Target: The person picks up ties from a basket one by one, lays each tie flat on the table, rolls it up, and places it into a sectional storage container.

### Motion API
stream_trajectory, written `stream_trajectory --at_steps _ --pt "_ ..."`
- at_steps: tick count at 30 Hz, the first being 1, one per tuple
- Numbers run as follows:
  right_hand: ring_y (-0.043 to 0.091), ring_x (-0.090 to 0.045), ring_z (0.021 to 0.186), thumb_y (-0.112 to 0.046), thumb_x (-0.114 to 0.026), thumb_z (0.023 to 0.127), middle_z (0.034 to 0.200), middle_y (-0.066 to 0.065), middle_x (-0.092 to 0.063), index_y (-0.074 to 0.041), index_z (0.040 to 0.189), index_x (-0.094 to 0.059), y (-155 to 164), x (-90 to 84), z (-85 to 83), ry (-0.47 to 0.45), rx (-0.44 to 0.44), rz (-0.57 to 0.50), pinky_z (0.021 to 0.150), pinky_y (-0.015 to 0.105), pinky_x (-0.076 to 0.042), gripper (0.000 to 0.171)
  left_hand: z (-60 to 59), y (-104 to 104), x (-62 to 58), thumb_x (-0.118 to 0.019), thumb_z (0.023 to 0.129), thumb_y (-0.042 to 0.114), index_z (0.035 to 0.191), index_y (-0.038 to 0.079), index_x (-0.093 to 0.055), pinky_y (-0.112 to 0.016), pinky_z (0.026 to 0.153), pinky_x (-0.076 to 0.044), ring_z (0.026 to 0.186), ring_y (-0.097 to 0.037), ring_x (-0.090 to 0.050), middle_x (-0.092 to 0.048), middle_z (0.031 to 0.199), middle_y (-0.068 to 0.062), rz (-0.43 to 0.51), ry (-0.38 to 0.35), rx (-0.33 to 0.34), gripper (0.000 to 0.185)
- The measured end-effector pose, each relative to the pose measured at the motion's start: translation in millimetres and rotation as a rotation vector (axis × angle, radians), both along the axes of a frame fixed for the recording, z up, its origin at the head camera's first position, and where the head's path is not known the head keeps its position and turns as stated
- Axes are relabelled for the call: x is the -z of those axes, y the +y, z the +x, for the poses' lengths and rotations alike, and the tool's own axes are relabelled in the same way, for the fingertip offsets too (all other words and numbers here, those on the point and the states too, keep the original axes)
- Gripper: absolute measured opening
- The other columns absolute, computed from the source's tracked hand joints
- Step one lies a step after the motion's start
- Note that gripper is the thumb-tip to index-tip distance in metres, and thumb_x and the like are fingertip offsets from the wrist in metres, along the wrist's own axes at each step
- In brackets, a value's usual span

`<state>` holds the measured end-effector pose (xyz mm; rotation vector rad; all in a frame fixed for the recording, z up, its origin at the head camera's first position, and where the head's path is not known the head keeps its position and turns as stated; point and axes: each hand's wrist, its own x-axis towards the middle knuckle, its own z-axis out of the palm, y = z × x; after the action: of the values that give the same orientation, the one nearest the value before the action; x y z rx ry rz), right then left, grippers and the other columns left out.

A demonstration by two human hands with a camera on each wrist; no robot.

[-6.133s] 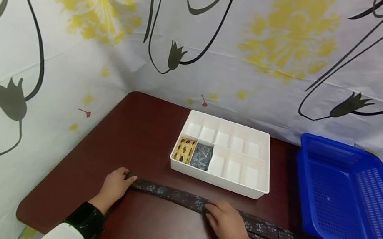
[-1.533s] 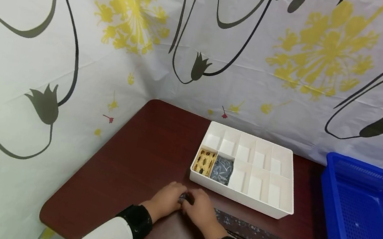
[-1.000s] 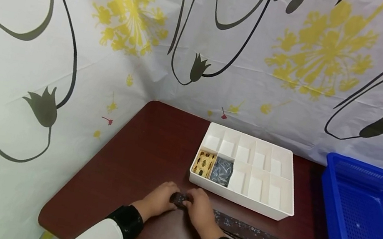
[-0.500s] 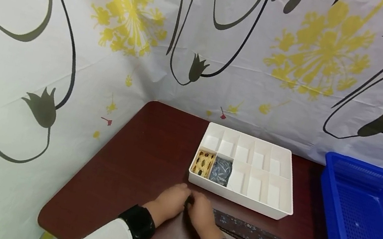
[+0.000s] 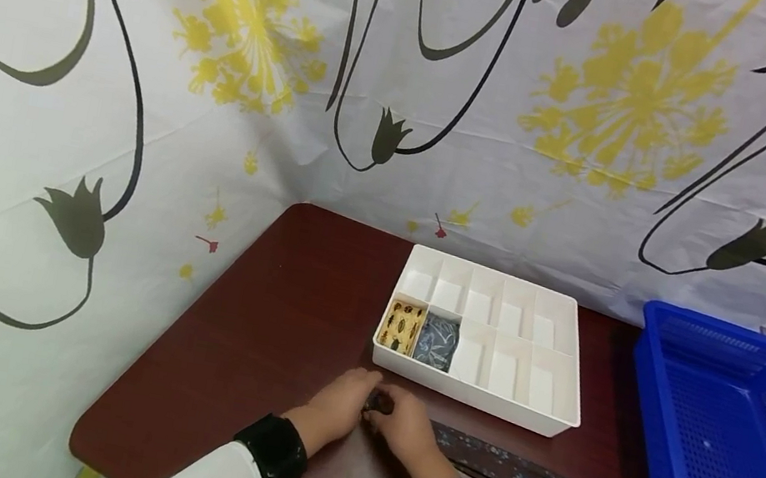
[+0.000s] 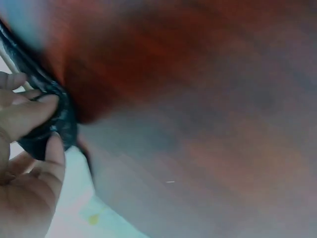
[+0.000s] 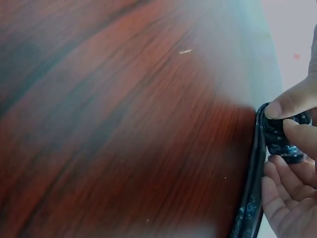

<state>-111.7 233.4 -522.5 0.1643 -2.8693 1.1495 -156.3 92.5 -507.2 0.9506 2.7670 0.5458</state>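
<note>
A dark necktie (image 5: 529, 477) with small pale flowers lies across the table, running to the lower right. Its left end is wound into a small roll (image 7: 280, 141), pinched between both hands. My left hand (image 5: 338, 407) grips the roll from the left, with thumb and fingertips on the dark cloth (image 6: 67, 119) in the left wrist view. From the other side my right hand (image 5: 408, 428) holds it, fingers curled against the coil. In the head view the hands cover most of the roll. The flat length of the tie trails from beneath my right hand.
Behind the hands stands a white divided box (image 5: 478, 399); two front-left compartments hold a yellow patterned folded cloth (image 5: 402, 328) and a grey-blue patterned one (image 5: 437, 342). A blue plastic basket (image 5: 650, 436) sits at the right. A patterned sheet (image 5: 355, 40) hangs behind the dark red table (image 5: 220, 347).
Several seconds ago the tie lay flat, with my hands apart along it. Since then its left end has been rolled up and my hands have come together; recently they shift slightly around the roll.
</note>
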Motion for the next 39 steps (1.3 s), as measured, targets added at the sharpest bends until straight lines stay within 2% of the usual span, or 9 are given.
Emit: stream_trajectory --at_steps 4,8,14,19,22,26,33,36,39 --pt "0.026 -0.063 0.093 -0.009 -0.078 0.076 0.101 0.012 -0.067 0.000 0.109 -0.068 3 0.0 -0.2 0.007 0.001 0.054 0.078 0.040 -0.051 0.036 -7.2 -15 14.6 -0.079 0.076 0.005 0.111 0.008 -0.063 -0.036 0.088 -0.049 0.103 -0.022 -0.061 -0.065 0.106 -0.006 0.208 -0.083 0.030 0.039" --pt "0.020 -0.060 0.086 -0.009 -0.078 0.076 0.093 0.007 -0.064 -0.003 0.104 -0.071 5 2.7 0.4 0.019 -0.011 0.068 0.074 0.035 -0.050 0.029 -10.5 -20 21.3 -0.081 0.074 0.007 0.101 0.010 -0.067 -0.033 0.086 -0.049 0.096 -0.017 -0.061 -0.068 0.100 -0.001 0.271 -0.108 0.066 0.031" --pt "0.021 -0.061 0.087 -0.008 -0.079 0.075 0.093 0.006 -0.064 -0.004 0.102 -0.070 3 1.4 3.2 0.059 -0.005 0.117 0.076 0.036 -0.050 0.028 -4.1 -4 9.3 -0.075 0.079 0.014 0.091 0.016 -0.067 -0.030 0.078 -0.051 0.087 -0.015 -0.063 -0.068 0.090 0.002 0.059 0.029 0.036 0.015" --pt "0.032 -0.062 0.102 -0.011 -0.078 0.077 0.108 0.017 -0.066 0.002 0.115 -0.064 -4 -5.9 7.1 0.081 0.001 0.189 0.087 0.046 -0.050 0.042 5.8 16 -6.1 -0.067 0.085 0.007 0.096 0.013 -0.067 -0.034 0.079 -0.053 0.096 -0.020 -0.064 -0.068 0.101 -0.003 -0.200 0.001 -0.104 0.013" --pt "0.033 -0.062 0.103 -0.010 -0.077 0.079 0.109 0.018 -0.066 0.002 0.114 -0.064 -7 -9.0 8.6 0.074 0.010 0.216 0.087 0.047 -0.050 0.040 8.5 20 -9.1 -0.069 0.084 0.004 0.095 0.011 -0.067 -0.035 0.079 -0.053 0.097 -0.021 -0.063 -0.067 0.102 -0.004 -0.274 -0.022 -0.120 0.013" --pt "0.031 -0.063 0.102 -0.008 -0.076 0.078 0.107 0.016 -0.066 0.000 0.113 -0.065 -6 -4.5 7.8 0.067 0.019 0.206 0.086 0.045 -0.050 0.037 5.1 12 -2.5 -0.072 0.081 0.006 0.097 0.012 -0.065 -0.035 0.078 -0.053 0.095 -0.020 -0.063 -0.066 0.099 -0.003 -0.196 -0.011 -0.076 0.018" --pt "0.023 -0.062 0.090 -0.004 -0.079 0.075 0.096 0.008 -0.064 -0.003 0.100 -0.069 6 8.2 5.8 0.090 0.026 0.107 0.077 0.038 -0.051 0.027 -7.2 -13 20.7 -0.080 0.071 0.001 0.108 0.007 -0.066 -0.035 0.089 -0.048 0.102 -0.020 -0.060 -0.066 0.107 -0.005 0.231 -0.126 0.033 0.040" --pt "0.021 -0.060 0.087 -0.002 -0.079 0.073 0.092 0.007 -0.062 -0.003 0.094 -0.069 8 7.5 5.6 0.101 0.022 0.111 0.075 0.036 -0.050 0.023 -7.9 -12 19.1 -0.080 0.072 0.004 0.093 0.011 -0.067 -0.031 0.082 -0.049 0.092 -0.016 -0.061 -0.067 0.094 -0.001 0.223 -0.082 0.059 0.026" --pt "0.025 -0.061 0.092 -0.002 -0.079 0.072 0.096 0.010 -0.064 -0.002 0.101 -0.069 8 4.3 5.5 0.113 0.003 0.164 0.080 0.040 -0.051 0.030 -3.0 -3 8.8 -0.077 0.075 0.007 0.087 0.015 -0.066 -0.030 0.078 -0.050 0.088 -0.015 -0.062 -0.067 0.089 0.001 0.068 0.013 0.040 0.019"
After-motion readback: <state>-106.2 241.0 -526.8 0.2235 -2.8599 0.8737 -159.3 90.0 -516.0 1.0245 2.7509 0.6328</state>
